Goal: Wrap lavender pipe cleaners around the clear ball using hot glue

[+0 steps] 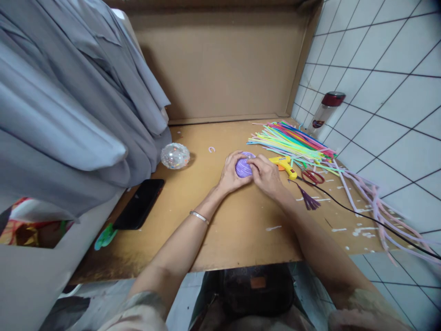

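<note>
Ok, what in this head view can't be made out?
- Purple ball: mostly covered by the left hand and right hand; how firm either grip is stays unclear.
- Glue gun: its handle end is hidden behind the right hand.
- Bottle: label too small to read.
- Black cord: runs off the right edge.
- Phone: screen dark.

A worn wooden table [237,239], flecked with pale spots, stands against a brown cardboard backboard [220,64] at 12 o'clock. White square wall tiles [386,78] with dark grout fill the 3 o'clock side, while grey cloth [69,105] hangs in folds at 9 o'clock. Pale floor tiles [379,271] show below the table's near edge under even indoor light.
</note>
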Available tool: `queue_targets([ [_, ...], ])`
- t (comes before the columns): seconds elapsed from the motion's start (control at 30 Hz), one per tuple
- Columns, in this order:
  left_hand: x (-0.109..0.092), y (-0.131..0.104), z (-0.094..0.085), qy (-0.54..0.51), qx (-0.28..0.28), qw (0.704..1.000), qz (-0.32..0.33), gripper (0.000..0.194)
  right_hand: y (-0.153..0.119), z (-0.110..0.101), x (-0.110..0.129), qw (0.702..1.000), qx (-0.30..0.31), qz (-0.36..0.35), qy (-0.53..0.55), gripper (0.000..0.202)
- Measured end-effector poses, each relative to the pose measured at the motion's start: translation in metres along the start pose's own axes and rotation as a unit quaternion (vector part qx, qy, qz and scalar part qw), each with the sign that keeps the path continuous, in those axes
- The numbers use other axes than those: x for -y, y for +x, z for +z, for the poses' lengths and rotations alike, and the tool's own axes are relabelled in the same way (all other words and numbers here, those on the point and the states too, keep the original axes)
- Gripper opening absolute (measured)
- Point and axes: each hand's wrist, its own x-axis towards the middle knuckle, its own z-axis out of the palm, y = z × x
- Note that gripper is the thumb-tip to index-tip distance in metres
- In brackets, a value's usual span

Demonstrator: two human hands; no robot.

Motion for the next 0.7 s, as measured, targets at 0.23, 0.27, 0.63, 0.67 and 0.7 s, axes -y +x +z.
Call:
queue_targets([
  [0.23, -0.0048, 0.0014, -0.0021, -0.019, -0.008, 1.000, -0.008, 0.056, 0.0002, -0.0006, 0.0000, 1.000, 0.007, -0.010, 0.017, 0.023],
  [0.27, -0.0052, 0.0016, -0.0022, -0.020, -0.008, 1.000, -0.010, 0.056, 0.0001, -0.0007, -0.0001, 1.000, 0.009, -0.011, 0.018, 0.023],
  [0.63, -0.0036, 0.0019, -0.0015, -0.025, 0.001, 1.000, -0.017, 0.059, 0.0003, -0.0027, 0.0014, 1.000, 0.019, -0.011, 0.000, 0.030],
  [0.67, -0.0037, 0.0020, -0.0018, -0.026, 0.001, 1.000, -0.015, 0.059, 0.0004, -0.0029, 0.0020, 1.000, 0.021, -0.011, -0.002, 0.031],
  [0.7, -0.0038, 0.0020, -0.0021, -0.028, 0.000, 1.000, -0.013, 0.059, 0.0005, -0.0032, 0.0025, 1.000, 0.024, -0.011, -0.004, 0.031],
])
